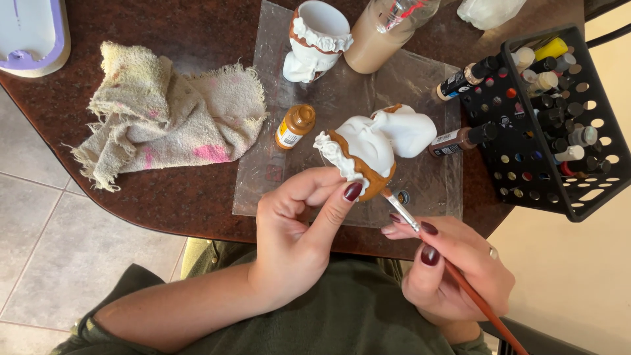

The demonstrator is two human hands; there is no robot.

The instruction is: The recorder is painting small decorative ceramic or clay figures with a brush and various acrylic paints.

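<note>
Table (197, 204) | left hand (296, 230) grips figurine (368, 148) | right hand (453, 263)'s brush (460, 279) seemingly touching

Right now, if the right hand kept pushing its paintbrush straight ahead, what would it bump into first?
The right hand points its paintbrush up and left. The tip already looks to be touching the brown part of the white figurine held by the left hand, so it would meet that first.

My dark brown speckled stone table (197, 210), stained beige rag (164, 108), clear plastic sheet (342, 98), black perforated plastic basket (591, 190), lilac-rimmed white tray (33, 33)
</note>
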